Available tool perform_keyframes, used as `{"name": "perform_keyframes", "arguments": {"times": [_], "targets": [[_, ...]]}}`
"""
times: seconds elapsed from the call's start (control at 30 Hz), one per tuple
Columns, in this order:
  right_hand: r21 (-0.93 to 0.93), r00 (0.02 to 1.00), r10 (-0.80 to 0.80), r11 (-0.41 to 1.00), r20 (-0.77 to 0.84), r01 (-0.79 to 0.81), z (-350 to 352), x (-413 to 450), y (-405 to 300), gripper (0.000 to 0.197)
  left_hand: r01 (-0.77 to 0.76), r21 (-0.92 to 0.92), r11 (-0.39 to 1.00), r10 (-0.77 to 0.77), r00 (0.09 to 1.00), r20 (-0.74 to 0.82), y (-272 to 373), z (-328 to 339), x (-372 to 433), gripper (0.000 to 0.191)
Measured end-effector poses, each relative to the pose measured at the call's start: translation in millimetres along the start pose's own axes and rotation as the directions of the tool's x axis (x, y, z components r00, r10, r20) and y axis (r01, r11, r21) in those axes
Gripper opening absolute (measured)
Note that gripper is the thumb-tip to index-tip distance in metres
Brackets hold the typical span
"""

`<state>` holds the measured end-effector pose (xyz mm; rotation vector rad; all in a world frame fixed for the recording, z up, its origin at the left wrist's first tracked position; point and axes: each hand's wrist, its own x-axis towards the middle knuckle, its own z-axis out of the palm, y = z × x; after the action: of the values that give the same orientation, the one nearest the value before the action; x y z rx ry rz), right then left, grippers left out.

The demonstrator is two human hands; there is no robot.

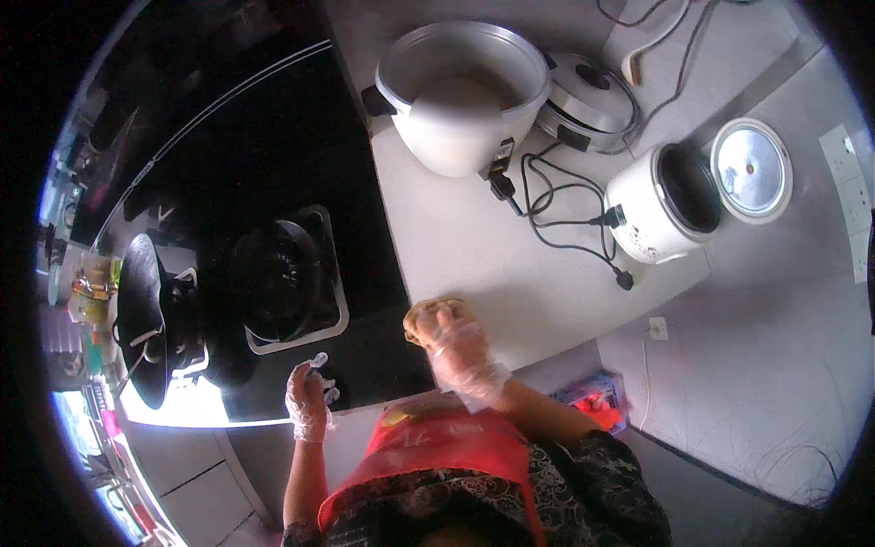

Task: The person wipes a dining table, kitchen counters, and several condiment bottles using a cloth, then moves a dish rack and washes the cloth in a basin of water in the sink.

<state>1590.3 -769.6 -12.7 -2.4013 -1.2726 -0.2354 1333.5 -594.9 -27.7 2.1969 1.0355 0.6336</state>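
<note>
My right hand (454, 342), in a clear plastic glove, presses a tan cloth (418, 321) flat on the white countertop (547, 308), close to the edge of the black glass hob (383, 369). My left hand (307, 400), gloved the same way, hovers over the hob's front edge with its fingers loosely bent and nothing seen in it. Loose glove tips stick out past the fingers. Beyond it sits a burner (284, 280) within a metal frame.
A large rice cooker (437, 137) stands uncovered at the back, its lid (591, 92) beside it. Black power cords (567, 205) coil near a smaller white cooker (642, 219) with its lid raised. A black wok (147, 328) rests on the left burner. A crate (601, 396) holds red things below.
</note>
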Motion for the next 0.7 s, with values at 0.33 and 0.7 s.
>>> {"name": "perform_keyframes", "arguments": {"times": [0.33,0.7], "targets": [[0.006,0.810,0.535,0.833,0.240,-0.553,-1,123,80,0.034,0.029,0.155,0.987,-0.008,0.991,-0.133,-1,-5,-11,0.017],[0.945,0.998,0.041,0.325,0.036,-0.048,68,126,103,0.014,-0.017,0.245,0.969,0.060,0.984,-0.169,3,-1,-6,0.012]]}}
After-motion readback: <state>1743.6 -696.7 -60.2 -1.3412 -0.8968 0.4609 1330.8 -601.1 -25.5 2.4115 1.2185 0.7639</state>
